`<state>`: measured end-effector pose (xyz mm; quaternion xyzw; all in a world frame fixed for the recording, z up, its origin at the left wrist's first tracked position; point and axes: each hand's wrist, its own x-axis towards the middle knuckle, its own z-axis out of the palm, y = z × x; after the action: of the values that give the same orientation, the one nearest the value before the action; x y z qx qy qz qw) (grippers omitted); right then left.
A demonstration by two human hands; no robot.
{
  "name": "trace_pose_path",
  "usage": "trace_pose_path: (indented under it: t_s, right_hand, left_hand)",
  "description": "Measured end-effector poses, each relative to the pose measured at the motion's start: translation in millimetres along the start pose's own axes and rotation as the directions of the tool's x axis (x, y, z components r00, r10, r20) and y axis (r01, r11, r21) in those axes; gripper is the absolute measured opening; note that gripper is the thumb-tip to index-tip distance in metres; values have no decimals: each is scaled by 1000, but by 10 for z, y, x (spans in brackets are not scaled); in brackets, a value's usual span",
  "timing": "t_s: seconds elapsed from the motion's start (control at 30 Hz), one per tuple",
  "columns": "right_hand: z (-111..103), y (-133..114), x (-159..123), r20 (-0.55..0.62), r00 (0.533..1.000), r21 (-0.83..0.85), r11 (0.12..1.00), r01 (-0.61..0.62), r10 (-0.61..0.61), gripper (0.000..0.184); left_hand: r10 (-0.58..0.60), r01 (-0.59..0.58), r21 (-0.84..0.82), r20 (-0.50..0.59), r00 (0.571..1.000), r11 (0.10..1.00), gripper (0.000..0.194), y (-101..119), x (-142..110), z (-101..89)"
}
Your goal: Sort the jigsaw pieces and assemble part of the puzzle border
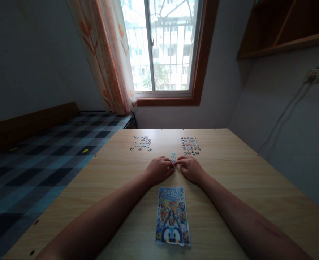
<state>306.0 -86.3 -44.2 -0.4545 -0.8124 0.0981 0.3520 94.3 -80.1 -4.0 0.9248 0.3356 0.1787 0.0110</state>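
Nearest: picture card flat on the desk, 6 o'clock of the hands, untouched. Next out, mid-desk: left hand on the 8 o'clock side of a narrow puzzle strip, fingers bunched at its near end. Right hand on the 4 o'clock side, index reaching in, other fingers curled. Tips nearly meet; can't tell if either pinches a piece. Strip runs toward 12, lying flat.

Step in hand, my read: seating or squaring a piece at the strip's near end. Next move calls for tab-to-slot alignment, light press, strip braced so it doesn't skew.

Farther out: loose pieces at 10 o'clock, sparser; more rows at 1 o'clock. Beyond, 12 o'clock: window.
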Motion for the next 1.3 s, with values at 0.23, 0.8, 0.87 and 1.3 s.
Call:
trace_pose_path:
  t_s: [0.23, 0.8, 0.87, 1.3]
  right_hand:
    - [14, 14, -9, -1, 1000, 33, 999, 5, -5, 43]
    - [13, 28, 3, -24, 1000, 21, 1000, 17, -17, 42]
    - [5, 26, 4, -19, 1000, 20, 1000, 19, -19, 41]
    - [-14, 93, -6, -2, 1000, 5, 1000, 7, -7, 36]
  left_hand:
    - [-122, 115, -106, -52, 991, 988, 13, -164, -3, 55]
    - [-114, 104, -139, -66, 991, 985, 9, -255, 3, 72]
    - [-101, 92, -144, -62, 993, 985, 9, -251, 5, 75]
    - [-36, 25, -140, -76, 996, 990, 12, -217, 42, 86]
